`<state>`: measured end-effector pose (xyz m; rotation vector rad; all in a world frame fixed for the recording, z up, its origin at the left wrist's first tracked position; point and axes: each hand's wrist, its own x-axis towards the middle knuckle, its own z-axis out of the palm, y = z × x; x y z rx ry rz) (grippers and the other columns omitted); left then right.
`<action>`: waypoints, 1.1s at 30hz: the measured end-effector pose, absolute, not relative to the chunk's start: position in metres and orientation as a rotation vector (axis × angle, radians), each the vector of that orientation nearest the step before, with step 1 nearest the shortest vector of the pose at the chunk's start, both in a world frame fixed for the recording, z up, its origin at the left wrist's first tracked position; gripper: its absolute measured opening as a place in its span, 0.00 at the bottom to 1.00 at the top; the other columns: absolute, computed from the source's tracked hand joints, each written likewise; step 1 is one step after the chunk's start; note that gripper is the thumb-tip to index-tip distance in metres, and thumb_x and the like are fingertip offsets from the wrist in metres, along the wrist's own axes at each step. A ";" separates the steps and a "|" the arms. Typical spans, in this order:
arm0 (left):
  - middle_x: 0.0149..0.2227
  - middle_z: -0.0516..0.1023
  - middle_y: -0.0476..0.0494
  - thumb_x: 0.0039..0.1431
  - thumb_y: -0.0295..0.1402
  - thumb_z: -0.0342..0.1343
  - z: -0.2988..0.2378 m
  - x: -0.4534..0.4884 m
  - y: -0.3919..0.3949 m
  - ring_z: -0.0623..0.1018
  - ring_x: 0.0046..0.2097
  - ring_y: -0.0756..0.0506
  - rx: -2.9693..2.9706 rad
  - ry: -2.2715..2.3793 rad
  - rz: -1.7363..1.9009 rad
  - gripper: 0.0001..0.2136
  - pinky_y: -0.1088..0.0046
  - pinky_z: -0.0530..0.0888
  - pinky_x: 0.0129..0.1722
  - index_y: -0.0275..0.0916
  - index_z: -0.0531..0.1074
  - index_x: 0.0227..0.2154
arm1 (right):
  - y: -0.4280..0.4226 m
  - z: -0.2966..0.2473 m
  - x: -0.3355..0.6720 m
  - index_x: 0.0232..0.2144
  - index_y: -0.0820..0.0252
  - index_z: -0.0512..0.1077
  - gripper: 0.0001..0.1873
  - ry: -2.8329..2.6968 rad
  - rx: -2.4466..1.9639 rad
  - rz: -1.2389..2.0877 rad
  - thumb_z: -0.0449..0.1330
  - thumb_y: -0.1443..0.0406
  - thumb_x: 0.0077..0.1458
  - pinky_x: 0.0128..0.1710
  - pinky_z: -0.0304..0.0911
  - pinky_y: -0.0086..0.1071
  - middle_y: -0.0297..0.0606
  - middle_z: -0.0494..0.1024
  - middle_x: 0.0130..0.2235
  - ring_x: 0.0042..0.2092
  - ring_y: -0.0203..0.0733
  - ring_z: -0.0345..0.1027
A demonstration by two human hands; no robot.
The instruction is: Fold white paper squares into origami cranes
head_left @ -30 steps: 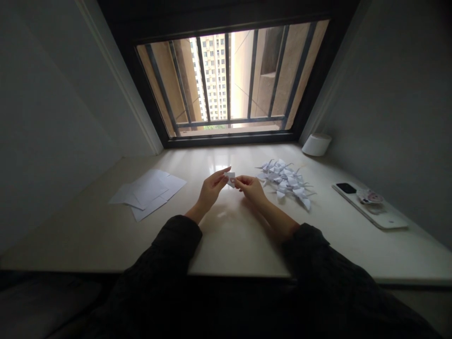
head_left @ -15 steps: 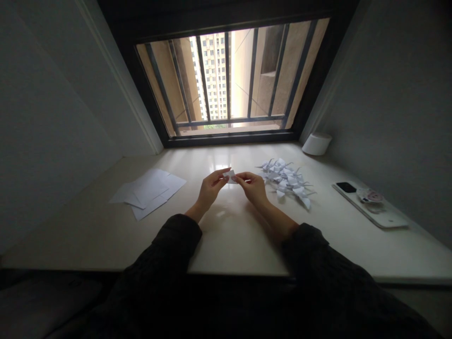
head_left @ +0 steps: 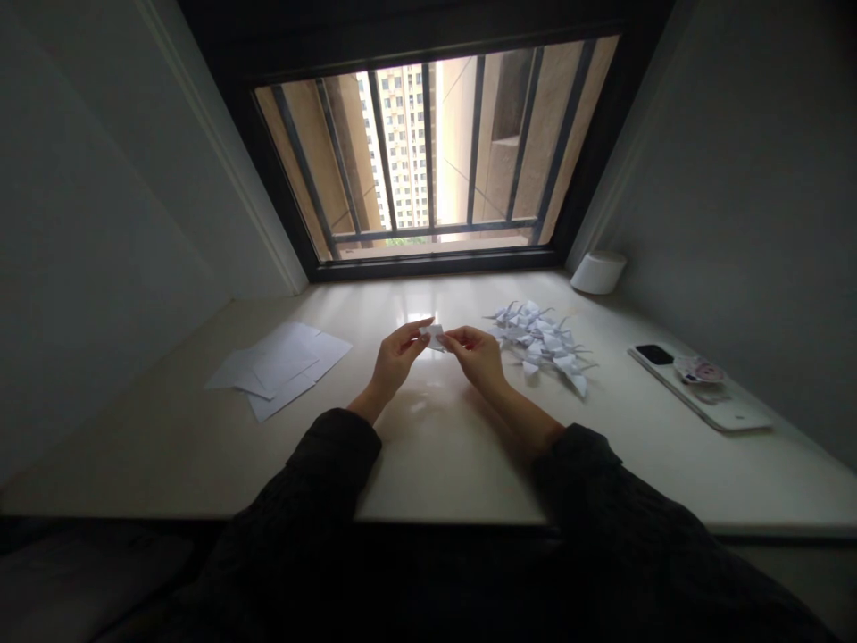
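Head: 2 hands hold paper.

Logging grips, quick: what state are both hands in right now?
Left hand: closed, holding the small folded paper by its left side.
Right hand: closed, pinching its right side.

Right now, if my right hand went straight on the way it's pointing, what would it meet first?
Beyond the folded paper in its fingers, your right hand would probably meet your left hand first, on the paper's other side, though depth is hard to judge here.
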<state>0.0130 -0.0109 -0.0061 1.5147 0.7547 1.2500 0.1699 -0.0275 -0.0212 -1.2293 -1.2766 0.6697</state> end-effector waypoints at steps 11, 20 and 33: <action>0.42 0.79 0.39 0.51 0.40 0.61 0.002 0.005 -0.009 0.77 0.44 0.42 1.628 0.821 1.171 0.20 0.64 0.71 0.48 0.37 0.75 0.46 | -0.024 -0.022 0.172 0.28 0.58 0.76 0.13 -1.316 -1.230 0.698 0.62 0.54 0.47 0.29 0.61 0.31 0.37 0.78 0.27 0.29 0.40 0.70; 0.37 0.79 0.42 0.51 0.44 0.60 0.001 0.004 -0.005 0.76 0.39 0.46 1.515 0.860 1.231 0.22 0.70 0.71 0.42 0.37 0.74 0.46 | -0.022 -0.017 0.172 0.43 0.56 0.71 0.22 -1.256 -0.915 0.915 0.64 0.54 0.46 0.27 0.60 0.29 0.31 0.71 0.28 0.30 0.35 0.65; 0.39 0.79 0.41 0.53 0.46 0.57 -0.001 0.005 -0.007 0.77 0.39 0.46 1.361 0.867 1.042 0.22 0.69 0.70 0.42 0.39 0.73 0.48 | -0.040 -0.008 0.172 0.39 0.53 0.75 0.10 -1.638 -0.994 0.090 0.60 0.64 0.53 0.35 0.63 0.35 0.37 0.71 0.33 0.36 0.40 0.64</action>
